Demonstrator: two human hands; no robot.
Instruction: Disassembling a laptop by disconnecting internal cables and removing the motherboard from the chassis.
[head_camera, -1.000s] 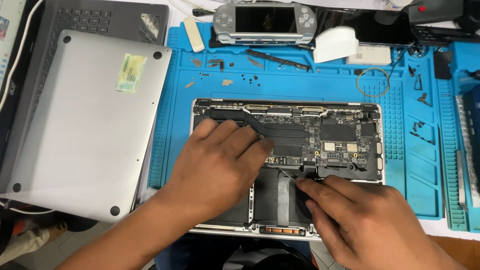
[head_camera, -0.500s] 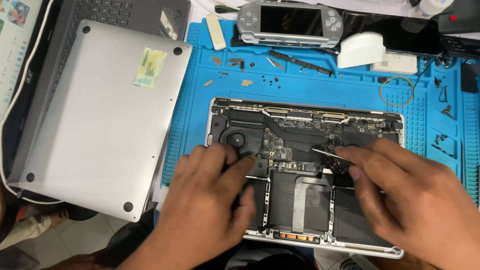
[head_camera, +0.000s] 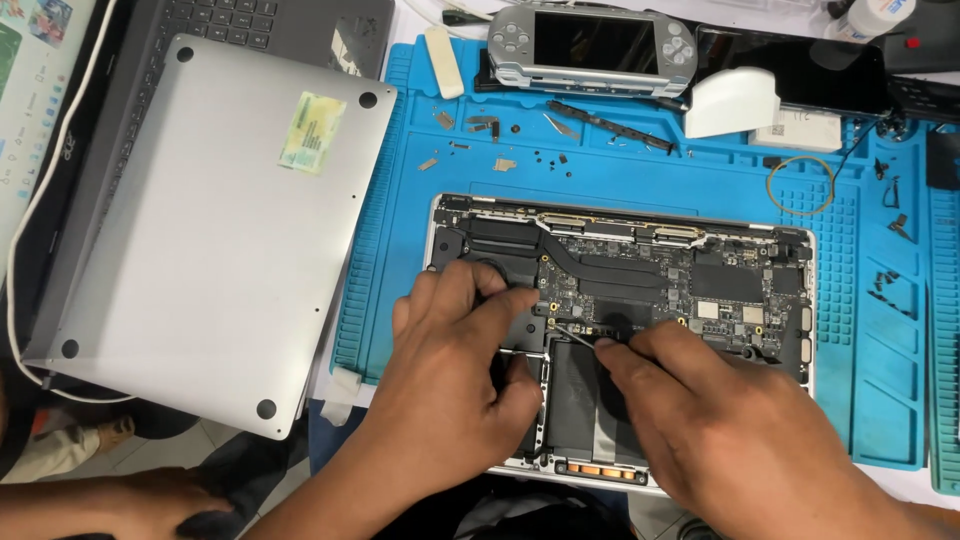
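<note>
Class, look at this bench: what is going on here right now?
A person is working on an opened laptop lying on a blue repair mat. The left hand rests on the laptop's insides, while the right hand holds a thin tool to the circuit board. The removed silver bottom cover lies to the left, and a handheld game console sits above.

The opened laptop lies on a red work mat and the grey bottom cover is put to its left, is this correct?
Not quite. In the head view the opened laptop lies on a blue work mat, not red. The grey bottom cover is indeed to its left.
</note>
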